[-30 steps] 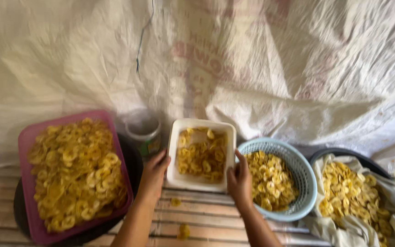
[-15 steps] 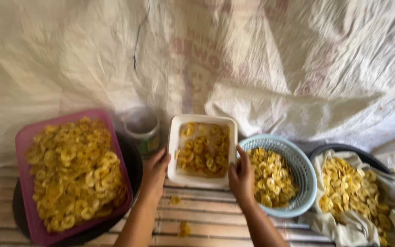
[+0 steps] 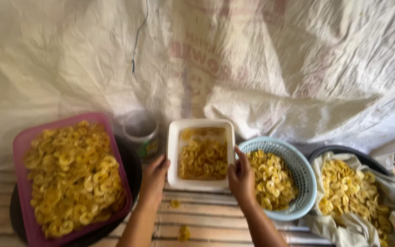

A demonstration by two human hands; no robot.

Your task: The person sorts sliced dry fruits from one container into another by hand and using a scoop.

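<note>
**Hands clasped on white tray of yellow slices: handling notes**

Head view. Left hand (image 3: 154, 176) is seen closed around the near-left corner of the white tray (image 3: 173, 151), fingers curled against its side wall; nothing else is held by it. Right hand (image 3: 240, 176) is set against the near-right edge of the same tray, fingers wrapped over the rim, partly closed on it. The tray is held between both hands on the slatted bench (image 3: 216, 224), between the clear jar (image 3: 141, 132) on its left and the blue basket (image 3: 303, 171) on its right, whose rim is just beside the right hand. It is roughly half filled with yellow slices (image 3: 203, 158), heaped toward the middle and near end.

Whether the tray is lifted or resting cannot be told from this view.

Judgement on handling: the tray is best kept level, since the slices are loose and the walls low. Grip at both near corners leaves the far end unsupported; a hold further along the sides would be steadier. Care is advised near the basket rim and jar, both close enough to be knocked. Two stray slices (image 3: 175, 203) are noted on the bench below the tray.

A pink tray (image 3: 21, 142) and a cloth-lined bowl (image 3: 392, 194), both filled with slices, are recorded at either end, well apart from the hands.
</note>
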